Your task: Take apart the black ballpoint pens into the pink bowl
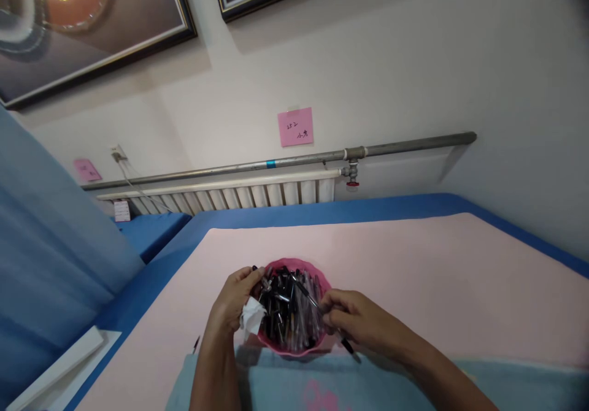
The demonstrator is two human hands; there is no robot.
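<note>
A round pink basket (294, 354) full of pens and pen parts (301, 316), some black and some clear, stands between my hands. My left hand (237, 297) is at its left rim, fingers closed around a small dark-and-clear piece, perhaps a pen cap (265, 283). A crumpled white tissue (253, 316) hangs below those fingers, apparently held in the same hand. Over the right side of the basket, my right hand (352, 319) is closed on a slim pen (306, 293) with a clear barrel and dark ends. It slants across the basket from upper left to lower right.
Pink cloth (391, 257) covers a blue table (257, 215), with a light blue cloth (280, 380) along the near edge. A small dark piece (196, 343) lies left of my left forearm. A radiator (257, 193) and pipe run along the wall; a blue curtain (50, 239) hangs left.
</note>
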